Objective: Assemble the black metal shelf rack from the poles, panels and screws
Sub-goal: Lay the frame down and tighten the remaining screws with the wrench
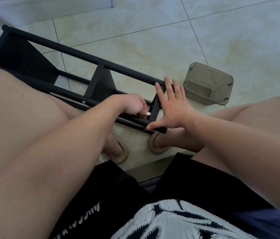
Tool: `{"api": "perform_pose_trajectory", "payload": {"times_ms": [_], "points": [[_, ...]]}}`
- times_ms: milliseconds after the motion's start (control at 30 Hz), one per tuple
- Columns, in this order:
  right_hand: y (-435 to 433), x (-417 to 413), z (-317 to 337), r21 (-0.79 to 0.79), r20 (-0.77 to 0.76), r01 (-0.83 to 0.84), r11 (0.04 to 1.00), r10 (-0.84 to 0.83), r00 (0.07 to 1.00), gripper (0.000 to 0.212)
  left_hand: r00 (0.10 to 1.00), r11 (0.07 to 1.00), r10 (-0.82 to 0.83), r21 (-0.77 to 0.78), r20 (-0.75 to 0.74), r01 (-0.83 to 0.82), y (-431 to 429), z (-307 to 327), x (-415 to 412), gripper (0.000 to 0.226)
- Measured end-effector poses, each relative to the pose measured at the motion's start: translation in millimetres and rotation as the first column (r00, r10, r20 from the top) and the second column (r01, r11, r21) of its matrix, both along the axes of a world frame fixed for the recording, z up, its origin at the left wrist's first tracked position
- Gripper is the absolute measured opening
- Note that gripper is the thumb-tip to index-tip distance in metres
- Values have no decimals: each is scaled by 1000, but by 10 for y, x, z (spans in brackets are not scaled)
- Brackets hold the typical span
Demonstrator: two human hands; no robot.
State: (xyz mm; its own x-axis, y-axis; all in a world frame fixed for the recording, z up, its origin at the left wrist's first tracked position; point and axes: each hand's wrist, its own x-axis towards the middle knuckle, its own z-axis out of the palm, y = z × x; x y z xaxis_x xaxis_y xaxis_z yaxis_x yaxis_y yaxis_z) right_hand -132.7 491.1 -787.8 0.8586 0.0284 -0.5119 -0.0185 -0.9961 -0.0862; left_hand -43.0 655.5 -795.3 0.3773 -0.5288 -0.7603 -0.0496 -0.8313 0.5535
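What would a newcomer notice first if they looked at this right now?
The black rack lies on its side across the floor, centre-left. At its near end the left hand pinches a small silver piece by the end panel, while the right hand is spread flat against that end. A translucent box sits on the floor just right of them.

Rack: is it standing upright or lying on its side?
Lying on its side: the rack's poles run along the floor, and its panels stand on edge.

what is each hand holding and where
Left hand pinches a small silver piece at its end; right hand holds nothing, pressing open on the end panel.
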Motion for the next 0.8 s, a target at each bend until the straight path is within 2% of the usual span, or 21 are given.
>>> {"api": "perform_pose_trajectory", "payload": {"times_ms": [400,633,800], "points": [[-7,1,-12,-1,5,-4,1000,4,1000,155,994,996,-83,51,67,79,6,-1,-20,9],[-13,20,-7,5,-7,3,1000,-3,1000,157,981,999,-45,32,191,39,16,26,16,9],[-10,14,-20,-3,3,-6,1000,6,1000,156,964,990,-139,55,226,130,-52,26,-10,12]]}}
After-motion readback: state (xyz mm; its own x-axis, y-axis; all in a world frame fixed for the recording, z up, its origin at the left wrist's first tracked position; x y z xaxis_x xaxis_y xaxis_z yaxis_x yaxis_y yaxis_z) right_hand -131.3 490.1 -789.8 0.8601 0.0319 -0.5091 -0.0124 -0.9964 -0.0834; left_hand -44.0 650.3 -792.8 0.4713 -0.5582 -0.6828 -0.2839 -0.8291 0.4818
